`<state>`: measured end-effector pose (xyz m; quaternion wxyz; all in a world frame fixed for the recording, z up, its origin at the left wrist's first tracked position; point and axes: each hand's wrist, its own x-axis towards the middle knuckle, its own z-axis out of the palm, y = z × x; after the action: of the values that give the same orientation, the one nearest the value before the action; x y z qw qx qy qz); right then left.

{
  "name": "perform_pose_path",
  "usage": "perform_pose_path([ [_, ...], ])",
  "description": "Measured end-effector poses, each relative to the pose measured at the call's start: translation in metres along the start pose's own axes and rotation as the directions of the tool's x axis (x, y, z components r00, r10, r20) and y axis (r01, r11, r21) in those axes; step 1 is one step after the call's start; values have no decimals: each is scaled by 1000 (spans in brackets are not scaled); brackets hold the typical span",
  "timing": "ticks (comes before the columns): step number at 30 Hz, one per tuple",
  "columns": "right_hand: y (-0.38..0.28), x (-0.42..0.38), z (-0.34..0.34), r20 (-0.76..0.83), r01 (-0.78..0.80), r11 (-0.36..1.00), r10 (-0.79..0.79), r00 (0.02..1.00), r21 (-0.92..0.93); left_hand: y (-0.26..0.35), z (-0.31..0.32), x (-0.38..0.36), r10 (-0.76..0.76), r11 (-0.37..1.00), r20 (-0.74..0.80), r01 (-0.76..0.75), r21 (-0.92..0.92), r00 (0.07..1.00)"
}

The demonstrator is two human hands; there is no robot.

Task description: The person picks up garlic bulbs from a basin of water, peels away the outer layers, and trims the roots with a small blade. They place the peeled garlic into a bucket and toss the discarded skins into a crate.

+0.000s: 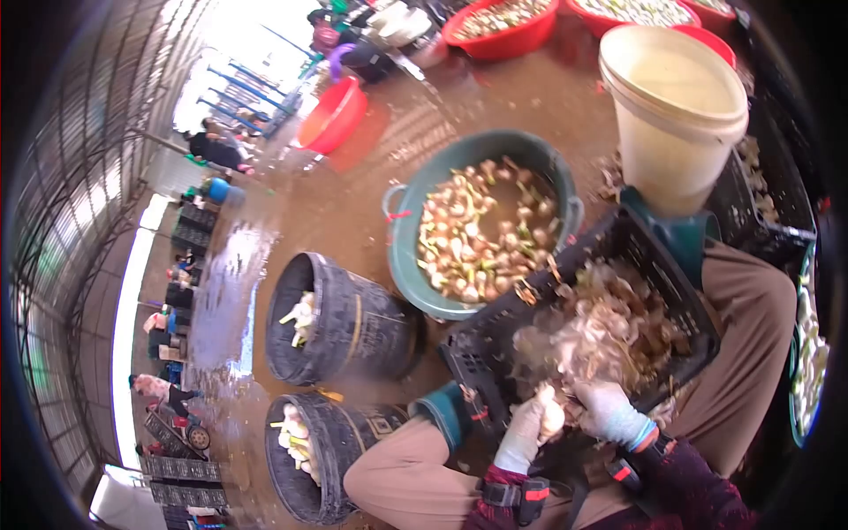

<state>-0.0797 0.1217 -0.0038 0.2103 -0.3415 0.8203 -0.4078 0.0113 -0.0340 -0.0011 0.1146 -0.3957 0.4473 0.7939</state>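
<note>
My gloved left hand [523,431] is closed around a pale garlic bulb [552,417] at the near edge of a black plastic crate [477,353]. Close beside it, my gloved right hand [611,413] has its fingers curled in; whatever they grip is hidden. Loose papery garlic skins [609,327] fill much of the crate, which sits between my knees. Beyond the crate stands a green tub [408,256] with many unpeeled garlic bulbs [468,225] in brownish water.
Two dark buckets [380,322] [353,433] with whitish garlic stand to the left. A tall cream bucket [671,150] is at the upper right. Red basins [503,40] lie farther back on the wet floor [389,124]. Other people [216,150] are in the distance.
</note>
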Motion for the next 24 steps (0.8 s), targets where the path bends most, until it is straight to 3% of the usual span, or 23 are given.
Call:
perform_pose_path([
  [1,4,4,4,43,-147,989,147,988,14,-10,-16,10,44,998,132,-48,27,990],
  [2,-2,7,-11,144,-271,956,254,956,115,-5,-12,6,133,984,118,-146,105,984],
  [3,2,6,-15,253,-406,758,319,913,510,-2,-6,1,219,955,110,-237,180,969],
  [5,-1,2,-30,189,-349,711,297,936,610,3,3,-4,298,916,65,-304,262,952],
  [8,-13,8,-35,190,-305,686,240,952,661,11,22,-13,331,898,207,-375,230,921],
  [9,-19,7,-36,208,-307,647,227,951,698,8,18,-9,311,908,206,-354,223,928],
  [10,-20,8,-34,123,-213,722,176,977,659,2,10,-4,298,902,189,-341,266,936],
  [11,-20,10,-32,152,-249,673,201,968,696,-7,9,-2,272,899,182,-317,304,945],
  [12,-18,11,-31,179,-303,719,245,953,625,-4,18,-10,245,915,141,-277,294,959],
  [14,-13,10,-23,69,-188,745,188,980,641,8,23,-15,169,951,96,-188,247,981],
  [15,-18,10,-31,106,-243,713,232,967,657,9,20,-14,132,966,85,-147,212,988],
  [16,-13,9,-25,16,-190,714,243,970,674,11,26,-15,197,974,119,-208,86,973],
  [17,5,14,-10,-247,24,829,139,959,559,13,28,-19,273,962,131,-270,-41,953],
  [18,10,15,-16,-134,-50,700,206,969,713,11,22,-21,293,948,134,-269,-173,947],
  [19,13,15,-22,17,-226,503,386,922,834,9,15,-22,326,912,127,-277,-302,937],
  [21,18,16,-31,-49,-74,255,445,894,964,14,17,-34,395,835,79,-322,-445,915],
  [22,20,10,-47,23,-381,706,460,888,597,15,20,-36,415,809,55,-341,-478,908],
  [23,32,3,-29,-328,-127,984,79,941,-128,16,23,-37,440,778,33,-363,-512,897],
  [24,15,-3,-31,-319,-152,978,99,943,-146,14,23,-35,445,777,41,-363,-514,894],
])
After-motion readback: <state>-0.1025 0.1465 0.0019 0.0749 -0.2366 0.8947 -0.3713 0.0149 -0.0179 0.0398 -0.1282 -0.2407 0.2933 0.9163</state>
